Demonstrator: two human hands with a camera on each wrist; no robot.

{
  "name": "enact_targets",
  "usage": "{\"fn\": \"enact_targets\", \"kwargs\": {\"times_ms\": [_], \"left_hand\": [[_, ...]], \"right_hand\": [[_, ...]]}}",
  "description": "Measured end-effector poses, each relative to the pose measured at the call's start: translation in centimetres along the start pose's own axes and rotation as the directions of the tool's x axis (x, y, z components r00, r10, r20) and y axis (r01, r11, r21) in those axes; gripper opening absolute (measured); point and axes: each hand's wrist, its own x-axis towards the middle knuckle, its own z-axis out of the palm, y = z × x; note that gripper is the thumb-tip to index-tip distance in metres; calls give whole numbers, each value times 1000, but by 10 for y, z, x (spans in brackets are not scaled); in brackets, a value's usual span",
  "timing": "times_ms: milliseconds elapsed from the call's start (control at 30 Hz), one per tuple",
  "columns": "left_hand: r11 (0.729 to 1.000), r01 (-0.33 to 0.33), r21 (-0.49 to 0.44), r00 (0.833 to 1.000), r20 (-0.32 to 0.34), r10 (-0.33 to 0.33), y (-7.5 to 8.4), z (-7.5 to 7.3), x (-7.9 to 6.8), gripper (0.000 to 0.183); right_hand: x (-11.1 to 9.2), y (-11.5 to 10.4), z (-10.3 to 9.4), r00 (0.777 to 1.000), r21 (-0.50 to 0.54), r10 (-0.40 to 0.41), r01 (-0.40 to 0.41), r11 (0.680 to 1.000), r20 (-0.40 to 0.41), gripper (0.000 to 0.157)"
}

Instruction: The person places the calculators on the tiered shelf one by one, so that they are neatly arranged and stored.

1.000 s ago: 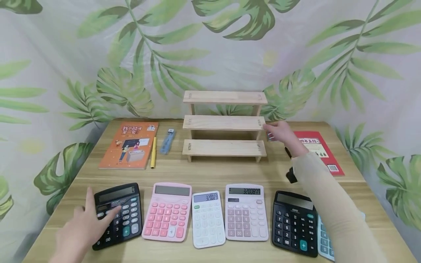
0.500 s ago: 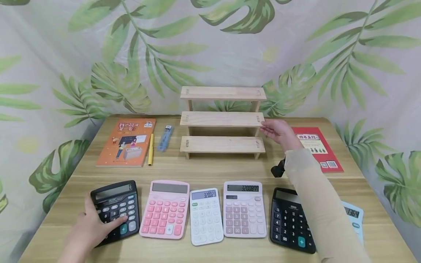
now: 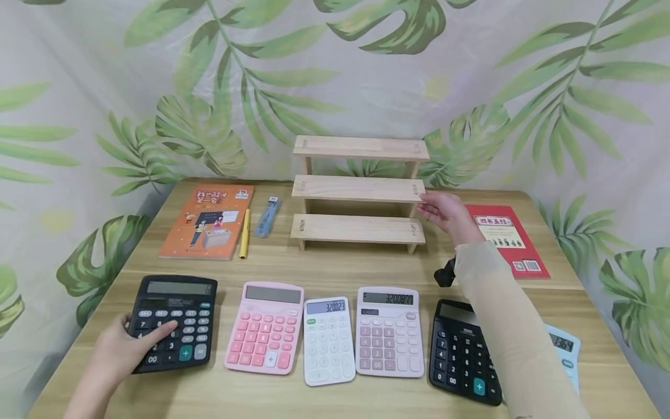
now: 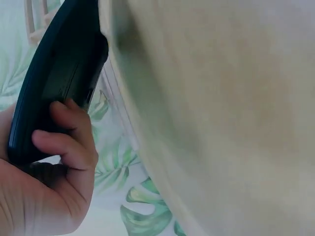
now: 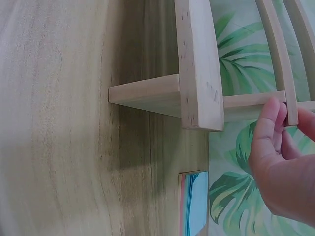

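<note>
My left hand (image 3: 117,349) grips a black calculator (image 3: 180,305) by its left side, thumb across the keys. In the left wrist view the fingers of the left hand (image 4: 54,182) curl under the calculator's back (image 4: 64,64), which is tilted up off the table. On the far side of the table stands a three-step wooden shelf (image 3: 358,187). My right hand (image 3: 451,218) pinches the right end of its middle board. The right wrist view shows the right hand (image 5: 285,172) with thumb and fingers on either side of that board end.
In a row along the front lie a pink calculator (image 3: 264,329), two white ones, a second black calculator (image 3: 460,349) and a light blue one (image 3: 567,349) partly behind the right sleeve. An orange book (image 3: 206,224), yellow pen (image 3: 245,233), blue packet (image 3: 268,218) and red book (image 3: 510,241) lie farther back.
My left hand has closed round the black calculator's left side and raised and straightened it. The right hand has stayed at the wooden shelf; a black object near its wrist has shifted left.
</note>
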Motion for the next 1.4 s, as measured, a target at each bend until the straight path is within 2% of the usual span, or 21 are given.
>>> {"fn": "enact_targets", "kwargs": {"times_ms": [67,100,167,200,233,267,300,333,400,433,467,500,633,733,800,900,1000,1067,1167,1267,1400], "left_hand": [[994,-3,-107,1000,10,4,8,-7,0,94],[976,-8,-218,999,31,15,14,-10,0,84],[881,-15,-472,991,110,76,27,-15,-1,56],[805,-2,-594,976,175,131,36,-17,-1,44],[712,31,-701,949,244,200,45,-18,-1,33],[617,87,-782,909,316,273,56,-17,-2,25],[539,165,-826,856,391,337,67,-16,-2,25],[507,227,-831,798,458,392,79,-12,-3,30],[510,316,-800,699,560,445,106,0,-6,36],[534,332,-777,670,593,446,120,8,-6,35],[566,331,-755,659,614,434,134,16,-7,34],[599,318,-735,659,625,417,147,25,-6,34],[705,253,-663,727,611,313,192,62,3,53],[771,222,-597,772,590,235,214,85,17,64],[811,189,-554,793,573,206,225,98,28,65],[854,135,-503,841,514,169,238,113,42,64],[869,109,-483,884,446,137,247,123,56,65],[874,100,-476,901,415,124,250,128,64,66],[856,109,-506,902,412,129,250,133,73,65],[810,138,-570,885,439,158,248,135,78,58],[713,221,-666,805,537,252,241,132,77,39]], "right_hand": [[0,0,0,1000,-1,-8,8,1000,-1,6],[0,0,1,1000,0,-10,10,1000,-3,6],[0,0,1,1000,1,-11,11,1000,-4,6],[0,1,1,1000,1,-11,11,1000,-6,6],[0,1,1,1000,0,-12,12,1000,-7,7],[-1,1,1,1000,0,-12,12,1000,-6,9],[-1,1,2,1000,-2,-13,13,1000,-9,11],[-1,1,2,1000,-7,-13,13,1000,-11,14],[-2,1,3,1000,-15,-14,14,1000,-18,21],[-2,1,2,1000,-19,-13,12,1000,-20,26],[-1,1,2,1000,-22,-12,11,1000,-24,31],[-1,2,2,999,-23,-11,10,1000,-30,35],[0,3,3,999,-33,-13,11,999,-40,49],[1,4,5,999,-41,-19,17,999,-48,53],[1,5,5,998,-52,-34,32,998,-48,53],[1,6,4,997,-76,-65,61,995,-49,52],[0,6,4,995,-102,-87,82,991,-40,51],[-1,5,4,995,-105,-88,83,991,-44,52],[0,5,4,995,-115,-82,76,991,-54,52],[0,5,4,995,-132,-82,74,989,-59,52],[-1,6,4,995,-146,-82,74,987,-50,53]]}}
